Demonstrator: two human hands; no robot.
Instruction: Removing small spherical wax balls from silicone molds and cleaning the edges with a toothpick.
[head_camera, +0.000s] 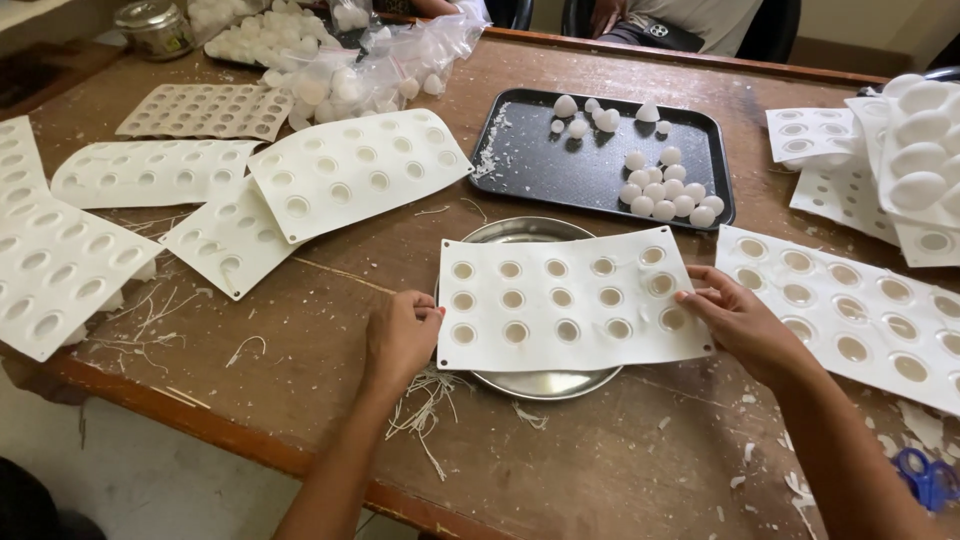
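White mould sheet (570, 298) at frame centre, over the steel plate (545, 380). My left hand (400, 335) and right hand (735, 315) each pinch one edge. I'd flex evenly, keeping it above the plate.

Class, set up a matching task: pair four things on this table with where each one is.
Things:
1. white mould
2. black tray
3. blue scissors
4. plastic bags

Places:
A. far side, left of the tray
B. held by both hands over the steel plate
C. near right corner
D. behind the plate, holding white balls

Pairs: 1-B, 2-D, 3-C, 4-A
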